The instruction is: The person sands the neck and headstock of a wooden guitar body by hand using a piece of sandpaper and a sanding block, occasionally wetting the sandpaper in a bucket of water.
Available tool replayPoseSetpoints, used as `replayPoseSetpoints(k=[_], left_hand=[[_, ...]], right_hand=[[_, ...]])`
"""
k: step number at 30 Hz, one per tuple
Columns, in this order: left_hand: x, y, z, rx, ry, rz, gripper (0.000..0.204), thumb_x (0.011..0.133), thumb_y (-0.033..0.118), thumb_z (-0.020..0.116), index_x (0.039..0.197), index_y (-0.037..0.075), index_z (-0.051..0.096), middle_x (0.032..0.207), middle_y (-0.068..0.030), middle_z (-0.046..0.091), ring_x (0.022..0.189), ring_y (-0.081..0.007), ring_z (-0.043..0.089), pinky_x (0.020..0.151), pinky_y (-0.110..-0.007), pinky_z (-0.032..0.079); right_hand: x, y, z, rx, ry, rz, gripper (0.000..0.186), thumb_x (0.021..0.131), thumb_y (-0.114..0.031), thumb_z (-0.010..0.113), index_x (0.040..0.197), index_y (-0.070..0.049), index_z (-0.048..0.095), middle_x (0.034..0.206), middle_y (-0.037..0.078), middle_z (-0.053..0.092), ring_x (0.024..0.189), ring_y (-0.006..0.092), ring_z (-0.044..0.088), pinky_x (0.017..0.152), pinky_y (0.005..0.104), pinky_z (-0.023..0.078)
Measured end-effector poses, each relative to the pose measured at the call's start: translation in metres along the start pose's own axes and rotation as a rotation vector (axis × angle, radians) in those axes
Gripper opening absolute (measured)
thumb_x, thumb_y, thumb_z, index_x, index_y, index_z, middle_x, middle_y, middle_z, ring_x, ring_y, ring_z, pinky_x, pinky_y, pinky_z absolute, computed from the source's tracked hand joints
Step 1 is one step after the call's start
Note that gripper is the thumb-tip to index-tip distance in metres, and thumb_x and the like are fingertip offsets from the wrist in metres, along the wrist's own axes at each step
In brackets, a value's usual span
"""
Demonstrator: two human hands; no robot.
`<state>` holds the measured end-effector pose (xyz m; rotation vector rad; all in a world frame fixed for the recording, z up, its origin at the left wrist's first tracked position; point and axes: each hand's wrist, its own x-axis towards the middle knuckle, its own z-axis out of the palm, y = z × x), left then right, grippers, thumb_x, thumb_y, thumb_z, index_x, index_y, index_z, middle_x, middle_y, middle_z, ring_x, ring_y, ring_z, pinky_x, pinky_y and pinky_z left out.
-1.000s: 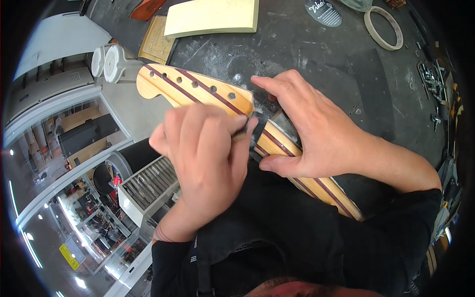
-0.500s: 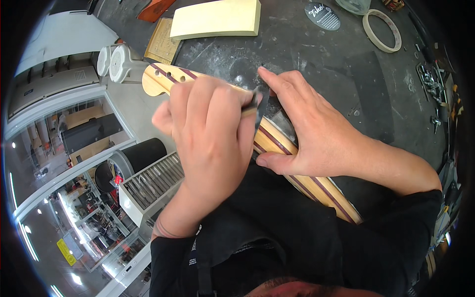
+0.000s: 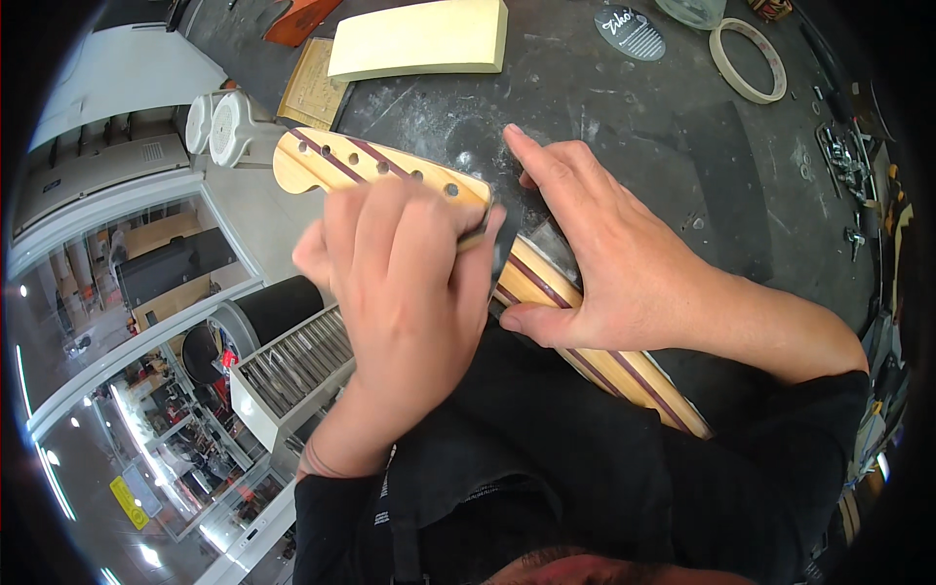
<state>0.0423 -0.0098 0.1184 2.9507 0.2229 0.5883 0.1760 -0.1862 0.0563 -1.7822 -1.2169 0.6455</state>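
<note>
A pale wooden guitar neck (image 3: 546, 283) with dark stripes lies diagonally across the dark workbench (image 3: 624, 127), its headstock (image 3: 331, 161) with a row of tuner holes pointing up left. My left hand (image 3: 400, 283) is curled over the neck just below the headstock, pinching a small dark piece (image 3: 499, 255) against the wood. My right hand (image 3: 604, 263) lies flat on the neck beside it, fingers spread, pressing it down onto the bench.
A cream foam block (image 3: 419, 39) and a thin wooden board (image 3: 314, 90) lie at the back. A roll of tape (image 3: 749, 58) and a dark round disc (image 3: 630, 33) sit at back right. Small metal parts (image 3: 846, 161) lie along the right edge. White round objects (image 3: 226, 125) stand by the headstock.
My left hand has slid up along the neck toward the headstock and back down a little, uncovering the tuner holes. My right hand stays pressed on the neck.
</note>
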Motion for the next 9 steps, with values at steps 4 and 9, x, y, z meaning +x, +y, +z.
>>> replayPoseSetpoints(k=[4,9], left_hand=[[0.011,0.003,0.009,0.011,0.044,0.039,0.027,0.092,0.005,0.095,0.103,0.013,0.072,0.100,-0.0006,0.070,0.102,-0.0257,0.064,0.095,-0.044,0.036],[-0.003,0.002,0.000,-0.017,-0.016,-0.015,0.028,0.092,0.008,0.097,0.106,0.015,0.075,0.102,0.0000,0.072,0.104,-0.0257,0.065,0.095,-0.043,0.037]], right_hand=[[0.001,-0.003,-0.004,-0.020,-0.007,0.005,0.134,0.084,-0.037,0.101,0.184,0.005,0.024,0.160,0.028,0.051,0.147,0.0487,0.060,0.125,0.0545,0.052],[0.001,-0.006,-0.005,-0.030,-0.017,0.025,0.130,0.088,-0.044,0.098,0.182,0.009,0.025,0.162,0.029,0.049,0.151,0.0489,0.059,0.128,0.0539,0.051]])
